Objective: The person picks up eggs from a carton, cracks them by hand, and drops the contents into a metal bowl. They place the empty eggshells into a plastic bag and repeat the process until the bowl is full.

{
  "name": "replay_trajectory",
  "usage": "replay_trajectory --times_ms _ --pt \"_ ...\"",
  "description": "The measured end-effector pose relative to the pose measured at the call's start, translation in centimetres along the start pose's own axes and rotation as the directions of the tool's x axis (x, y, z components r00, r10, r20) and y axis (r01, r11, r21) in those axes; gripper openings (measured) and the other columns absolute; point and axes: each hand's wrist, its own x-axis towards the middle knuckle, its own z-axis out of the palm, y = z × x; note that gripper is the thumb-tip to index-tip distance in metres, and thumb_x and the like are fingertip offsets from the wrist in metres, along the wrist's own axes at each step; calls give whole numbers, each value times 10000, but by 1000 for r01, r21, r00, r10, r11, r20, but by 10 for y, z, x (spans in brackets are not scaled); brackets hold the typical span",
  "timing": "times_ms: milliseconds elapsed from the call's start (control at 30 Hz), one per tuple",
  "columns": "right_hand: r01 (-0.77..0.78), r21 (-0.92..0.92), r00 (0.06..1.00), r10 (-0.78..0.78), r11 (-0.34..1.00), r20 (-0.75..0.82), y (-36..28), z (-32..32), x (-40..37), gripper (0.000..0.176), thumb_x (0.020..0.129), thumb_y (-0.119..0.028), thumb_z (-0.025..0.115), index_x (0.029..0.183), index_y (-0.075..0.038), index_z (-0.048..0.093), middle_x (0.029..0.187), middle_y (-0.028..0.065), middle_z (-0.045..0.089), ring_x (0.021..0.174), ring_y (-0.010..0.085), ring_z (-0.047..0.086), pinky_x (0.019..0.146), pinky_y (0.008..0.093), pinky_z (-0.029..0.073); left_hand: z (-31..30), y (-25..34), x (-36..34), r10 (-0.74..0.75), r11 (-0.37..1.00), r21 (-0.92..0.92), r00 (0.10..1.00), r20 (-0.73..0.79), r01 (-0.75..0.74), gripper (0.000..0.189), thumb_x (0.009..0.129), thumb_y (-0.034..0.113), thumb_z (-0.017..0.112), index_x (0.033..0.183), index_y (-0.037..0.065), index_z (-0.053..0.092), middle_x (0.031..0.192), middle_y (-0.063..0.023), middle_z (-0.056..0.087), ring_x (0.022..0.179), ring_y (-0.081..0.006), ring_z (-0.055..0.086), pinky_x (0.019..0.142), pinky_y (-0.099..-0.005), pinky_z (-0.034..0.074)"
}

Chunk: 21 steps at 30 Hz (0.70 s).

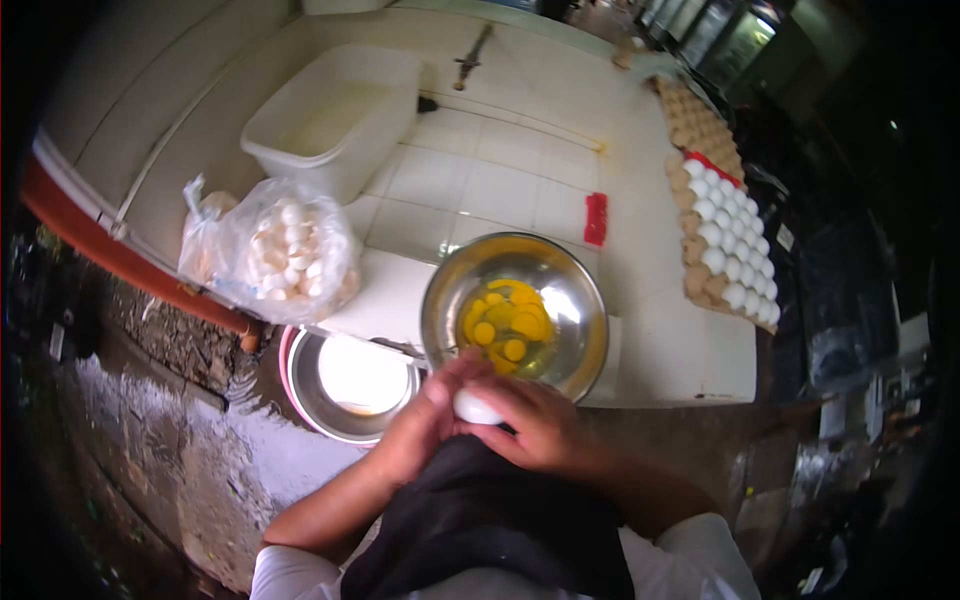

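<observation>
A white egg [474,407] sits between both hands at the near rim of a steel bowl [585,300]. My left hand [425,420] grips its left side and my right hand [535,420] grips its right side, thumbs on top. Inside the bowl lie several broken yolks [508,322] in egg white. The hands hover just over the bowl's near edge, above a dark cloth at my chest.
A second steel bowl [352,380] in a pink basin stands left of the first. A plastic bag of eggshells [285,250] lies on the tiled counter [480,180], with a white tub [335,115] behind. A tray of white eggs [730,245] sits right, a red object [595,218] nearby.
</observation>
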Motion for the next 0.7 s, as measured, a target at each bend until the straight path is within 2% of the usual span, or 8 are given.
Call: replay_trajectory --times_ms 67,133,167,233,300,400,500,700 --pt "-149 72 970 160 986 -186 11 -22 -48 485 827 -159 751 1263 -52 566 1162 147 635 1075 284 645 883 379 521 21 -1 2 -122 977 196 979 166 89 750 951 371 596 1511 7 255 1432 -118 451 1249 -217 489 1044 -380 406" --pt "-372 369 774 504 851 -383 21 -38 -100 484 902 -130 672 1318 20 473 1211 149 583 1027 220 616 877 331 505 28 -12 9 -154 913 406 946 284 26 622 904 145 677 1452 41 403 1348 -92 545 1140 -169 552 955 -328 463" --pt "-244 516 688 522 821 -504 22 -54 -114 501 928 -108 631 1355 36 413 1230 142 544 995 189 579 900 329 481 31 -21 12 -175 879 477 935 309 7 605 884 86 695 1432 53 441 1326 -84 570 1092 -154 577 919 -308 481" --pt "-304 295 488 414 906 -768 39 -80 -147 502 946 -74 595 1384 42 381 1202 128 547 996 157 558 921 284 445 38 -31 18 -226 854 518 933 281 50 594 874 55 698 1418 58 459 1318 -82 579 1057 -149 593 892 -295 489" --pt "-363 250 310 369 898 -876 46 -105 -170 496 938 -60 610 1382 52 419 1187 131 562 1000 159 561 895 276 454 49 -35 28 -268 825 558 932 244 91 587 863 23 702 1403 63 476 1310 -80 588 1021 -145 609 865 -282 498" --pt "-559 4 342 235 829 -910 59 -130 -199 463 927 -51 630 1352 58 481 1186 145 576 995 170 571 842 277 476 67 -34 40 -290 795 602 916 277 70 596 857 52 723 1400 64 478 1298 -85 596 1023 -150 605 862 -293 497" --pt "-629 -53 409 271 776 -871 71 -134 -207 426 920 -64 646 1309 63 527 1185 156 582 984 181 581 771 274 500 80 -36 50 -305 743 669 902 306 24 599 852 65 734 1395 66 483 1289 -88 600 1020 -153 603 862 -296 496" --pt "-609 -157 377 110 777 -920 72 -137 -204 435 890 -57 683 1289 60 553 1205 164 580 990 196 591 729 262 506 94 -44 59 -334 673 740 897 288 12 572 847 106 753 1364 59 515 1269 -91 608 1017 -151 600 858 -287 496"
